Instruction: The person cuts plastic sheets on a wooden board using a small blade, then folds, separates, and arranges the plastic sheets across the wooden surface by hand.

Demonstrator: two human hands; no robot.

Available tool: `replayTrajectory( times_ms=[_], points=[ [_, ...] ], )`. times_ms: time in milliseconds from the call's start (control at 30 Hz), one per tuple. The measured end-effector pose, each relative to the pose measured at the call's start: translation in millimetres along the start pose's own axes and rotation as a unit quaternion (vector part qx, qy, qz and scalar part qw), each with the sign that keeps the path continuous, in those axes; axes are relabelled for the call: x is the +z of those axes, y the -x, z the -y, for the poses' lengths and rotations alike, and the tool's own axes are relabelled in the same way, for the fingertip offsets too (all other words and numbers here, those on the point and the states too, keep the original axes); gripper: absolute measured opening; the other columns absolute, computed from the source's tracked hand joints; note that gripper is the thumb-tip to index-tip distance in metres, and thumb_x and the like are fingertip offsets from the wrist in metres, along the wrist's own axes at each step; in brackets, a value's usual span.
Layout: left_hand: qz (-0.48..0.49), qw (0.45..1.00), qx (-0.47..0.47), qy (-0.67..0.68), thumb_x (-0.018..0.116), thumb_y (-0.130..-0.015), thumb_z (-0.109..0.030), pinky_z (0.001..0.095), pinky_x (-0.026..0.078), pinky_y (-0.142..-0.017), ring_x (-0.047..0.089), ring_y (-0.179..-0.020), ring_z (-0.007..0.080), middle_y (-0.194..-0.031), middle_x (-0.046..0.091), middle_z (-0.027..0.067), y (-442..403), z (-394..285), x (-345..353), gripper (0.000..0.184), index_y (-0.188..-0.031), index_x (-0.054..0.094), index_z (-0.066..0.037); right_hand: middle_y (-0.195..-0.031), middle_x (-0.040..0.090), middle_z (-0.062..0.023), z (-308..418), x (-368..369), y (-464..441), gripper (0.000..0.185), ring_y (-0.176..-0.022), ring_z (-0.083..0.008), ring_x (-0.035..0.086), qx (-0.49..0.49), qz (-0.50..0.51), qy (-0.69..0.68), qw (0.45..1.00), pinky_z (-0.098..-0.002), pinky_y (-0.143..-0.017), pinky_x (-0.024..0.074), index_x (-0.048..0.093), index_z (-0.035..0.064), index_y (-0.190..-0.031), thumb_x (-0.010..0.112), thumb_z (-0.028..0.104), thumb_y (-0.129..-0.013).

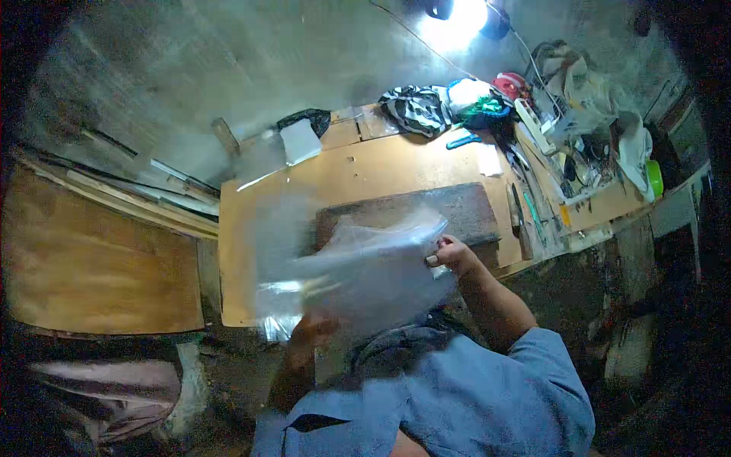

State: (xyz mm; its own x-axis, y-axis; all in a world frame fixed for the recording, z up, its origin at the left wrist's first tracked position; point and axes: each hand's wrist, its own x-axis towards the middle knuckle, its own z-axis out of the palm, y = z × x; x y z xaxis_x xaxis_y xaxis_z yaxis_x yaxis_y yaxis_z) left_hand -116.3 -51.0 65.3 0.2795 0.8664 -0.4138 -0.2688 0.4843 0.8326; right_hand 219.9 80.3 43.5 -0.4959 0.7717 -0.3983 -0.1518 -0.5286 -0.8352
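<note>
A large clear plastic sheet or bag [365, 263], blurred by motion, spreads in front of me over the near part of the workbench. My right hand [452, 255] pinches its right edge between thumb and fingers. At the lower left, my left hand [316, 326] is at the plastic's near edge, smeared and partly behind it, so its fingers do not show clearly. Under the plastic lies a dark, worn board [457, 207] on the wooden bench top [266, 198].
A blue-handled tool [464, 142] and a white paper [489, 161] lie at the back right. Striped cloth [417, 109] is bunched by the wall. Tools and a power strip [534, 128] crowd the right side, near a green container [654, 178]. A lamp [455, 23] shines above.
</note>
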Motion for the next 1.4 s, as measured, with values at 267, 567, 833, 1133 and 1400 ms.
replayTrajectory(
  times_ms=[267, 567, 833, 1133, 1400],
  points=[
    [0.004, 0.979, 0.112, 0.168, 0.071, -0.076, -0.013, 0.0338, 0.047, -0.087, 0.058, -0.098, 0.0205, -0.108, 0.060, 0.0110, -36, -29, 4, 0.043, -0.115, 0.056, 0.001, -0.096, 0.064, -0.0081, 46, 30, 22, 0.037, -0.089, -0.0201, 0.060, -0.043, 0.138, 0.023, 0.989, -0.0337, -0.083, 0.0468, 0.059, -0.0012, -0.106, 0.070, 0.016, -0.075],
    [-0.121, 0.983, 0.138, -0.031, 0.062, -0.088, -0.025, 0.0327, 0.047, -0.079, 0.060, -0.080, 0.0147, -0.087, 0.066, 0.0040, -54, -81, 49, 0.021, -0.092, 0.066, -0.004, -0.092, 0.060, -0.0058, 63, 52, 28, 0.020, -0.082, -0.0133, 0.059, -0.166, -0.074, 0.043, 0.982, -0.0274, -0.073, 0.0493, 0.053, 0.0010, -0.105, 0.056, 0.015, -0.092],
    [-0.109, 0.978, 0.180, 0.002, 0.059, -0.088, -0.023, 0.0344, 0.051, -0.069, 0.063, -0.074, 0.0190, -0.087, 0.066, 0.0059, -75, -76, 48, 0.013, -0.092, 0.059, -0.010, -0.090, 0.058, -0.0077, 55, 56, 26, 0.019, -0.082, -0.0161, 0.058, -0.193, -0.103, 0.022, 0.976, -0.0288, -0.074, 0.0489, 0.049, 0.0018, -0.107, 0.053, 0.014, -0.093],
    [-0.178, 0.968, 0.168, -0.063, 0.056, -0.090, -0.022, 0.0339, 0.049, -0.068, 0.060, -0.072, 0.0183, -0.082, 0.061, 0.0058, -141, -144, 41, 0.018, -0.098, 0.055, -0.006, -0.084, 0.060, -0.0052, 129, 48, -15, 0.016, -0.076, -0.0128, 0.055, -0.243, -0.171, 0.157, 0.942, -0.0269, -0.070, 0.0425, 0.055, 0.0066, -0.094, 0.048, 0.021, -0.092],
    [-0.244, 0.908, 0.296, -0.169, 0.059, -0.090, -0.019, 0.0320, 0.042, -0.078, 0.053, -0.084, 0.0169, -0.088, 0.059, 0.0050, -126, -147, 51, 0.021, -0.104, 0.056, -0.004, -0.093, 0.062, -0.0091, 128, 45, -6, 0.017, -0.086, -0.0168, 0.056, -0.447, -0.266, 0.310, 0.796, -0.0298, -0.080, 0.0444, 0.058, 0.0009, -0.100, 0.059, 0.014, -0.090]
  ],
)
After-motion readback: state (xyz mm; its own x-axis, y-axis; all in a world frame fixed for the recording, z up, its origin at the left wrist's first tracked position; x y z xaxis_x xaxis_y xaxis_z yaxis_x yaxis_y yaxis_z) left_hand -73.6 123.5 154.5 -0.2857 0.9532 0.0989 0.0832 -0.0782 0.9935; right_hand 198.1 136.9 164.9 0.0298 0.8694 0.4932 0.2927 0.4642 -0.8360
